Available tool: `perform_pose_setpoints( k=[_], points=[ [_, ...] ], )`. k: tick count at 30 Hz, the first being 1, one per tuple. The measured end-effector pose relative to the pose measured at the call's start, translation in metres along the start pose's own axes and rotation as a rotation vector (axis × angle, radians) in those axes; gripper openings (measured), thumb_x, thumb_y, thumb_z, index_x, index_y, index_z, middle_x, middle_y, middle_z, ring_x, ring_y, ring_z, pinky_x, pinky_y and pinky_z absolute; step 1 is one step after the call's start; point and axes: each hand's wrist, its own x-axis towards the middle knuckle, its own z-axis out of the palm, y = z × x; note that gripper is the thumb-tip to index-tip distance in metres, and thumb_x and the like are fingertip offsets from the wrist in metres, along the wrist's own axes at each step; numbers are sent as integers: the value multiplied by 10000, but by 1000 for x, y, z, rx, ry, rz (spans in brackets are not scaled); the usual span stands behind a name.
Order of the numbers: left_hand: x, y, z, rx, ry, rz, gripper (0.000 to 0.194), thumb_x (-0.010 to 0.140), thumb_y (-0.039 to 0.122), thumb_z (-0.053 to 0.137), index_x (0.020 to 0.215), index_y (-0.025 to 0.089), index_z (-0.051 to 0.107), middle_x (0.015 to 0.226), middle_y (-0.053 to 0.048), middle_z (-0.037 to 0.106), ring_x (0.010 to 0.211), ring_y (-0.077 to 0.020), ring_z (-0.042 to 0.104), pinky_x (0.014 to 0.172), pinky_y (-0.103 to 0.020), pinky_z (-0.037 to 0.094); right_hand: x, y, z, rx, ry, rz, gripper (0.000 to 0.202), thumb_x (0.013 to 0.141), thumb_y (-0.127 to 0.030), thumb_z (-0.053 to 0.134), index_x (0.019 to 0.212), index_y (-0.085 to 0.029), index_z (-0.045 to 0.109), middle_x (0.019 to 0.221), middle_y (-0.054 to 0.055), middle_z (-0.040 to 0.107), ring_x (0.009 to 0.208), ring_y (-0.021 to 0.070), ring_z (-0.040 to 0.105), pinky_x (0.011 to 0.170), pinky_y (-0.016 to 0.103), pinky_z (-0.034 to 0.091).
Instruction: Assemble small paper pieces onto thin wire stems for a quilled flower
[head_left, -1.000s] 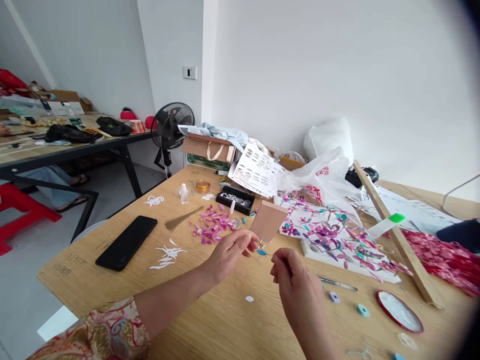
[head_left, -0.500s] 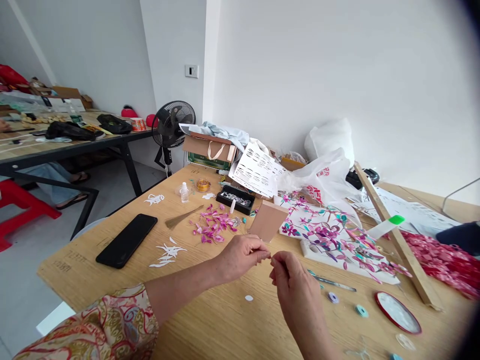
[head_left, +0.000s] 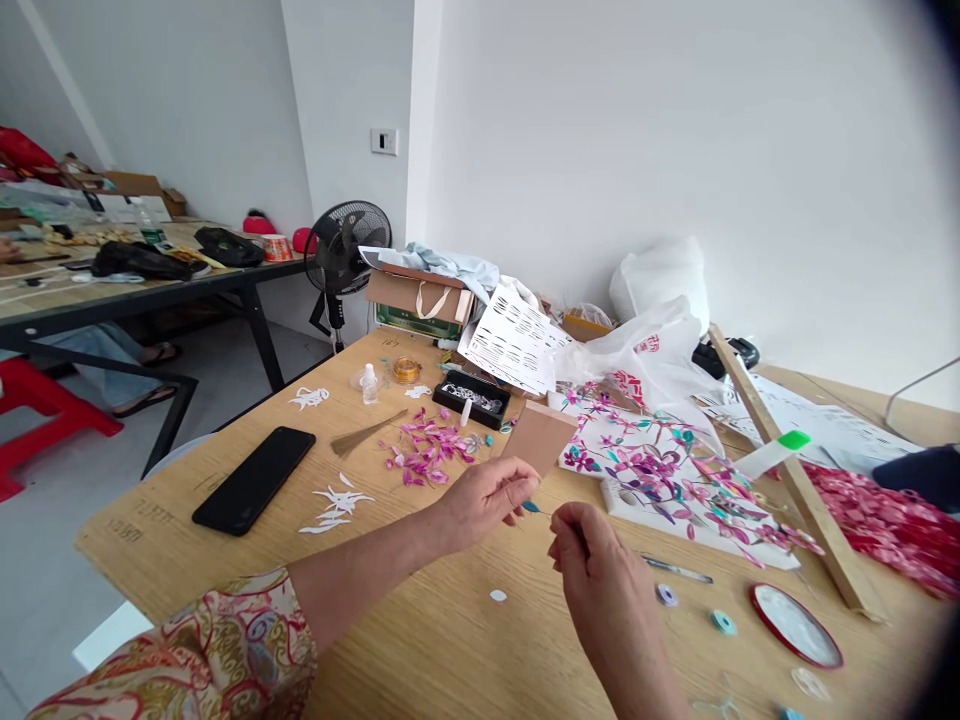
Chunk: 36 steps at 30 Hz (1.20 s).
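Note:
Over the middle of the wooden table, my left hand (head_left: pixel 487 500) is closed in a pinch. At its fingertips shows a small teal-blue leaf (head_left: pixel 531 507). From the leaf a thin strand, thread or wire, runs to the pinched fingers of my right hand (head_left: pixel 596 560). A brown card (head_left: pixel 538 440) stands tilted just beyond my left hand. On the table below the hands lies a small white disc (head_left: pixel 497 596). Right of my right hand are a pen-like tool (head_left: pixel 679 570), a lilac spool (head_left: pixel 666 595) and a teal spool (head_left: pixel 723 622).
Pink petals (head_left: pixel 427 445), white cut strips (head_left: pixel 334 508) and a black phone (head_left: pixel 255 480) lie to the left. Behind stands a black tray (head_left: pixel 471 398). On the right are pink-purple flower sprays (head_left: pixel 667 460), a wooden bar (head_left: pixel 795 480) and a red-rimmed oval (head_left: pixel 796 625).
My hands have drawn slightly apart, the left one moving a little left and up. The teal-blue leaf and its strand now show between them.

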Motion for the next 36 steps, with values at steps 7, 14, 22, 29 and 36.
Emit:
perform_pose_setpoints(
  k=[7,14,22,29,36],
  points=[
    [2,-6,4,20,-51,-50,191,761,266,494,713,120,607,695,1,507,548,-55,477,521,-171,418,-1,1,1,-23,9,-23,179,807,-286,336,679,-218,440,507,-13,547,442,131,533,438,226,368],
    [3,-5,2,202,-34,27,145,748,220,525,770,153,653,689,2,529,544,-59,471,500,-163,394,1,2,2,-18,14,1,192,800,-307,345,674,-216,458,504,-9,557,430,134,537,424,230,365],
    [0,-3,1,472,-20,272,197,806,228,456,812,168,643,749,-33,560,692,-108,513,642,-213,399,4,0,-1,188,-104,204,185,749,-333,429,639,-206,507,463,-12,546,397,129,519,405,231,376],
    [-4,-9,-4,718,-115,473,300,841,161,309,869,161,608,816,-72,562,773,-149,481,721,-257,373,17,8,-3,808,-435,575,238,644,-376,555,559,-178,456,416,-77,438,312,41,324,316,161,213],
    [6,-16,0,354,27,169,145,751,184,494,685,135,614,698,-29,536,639,-110,497,594,-221,386,23,17,-24,269,-229,360,182,689,-367,491,672,-192,538,526,-23,536,327,79,414,351,209,262]
  ],
)
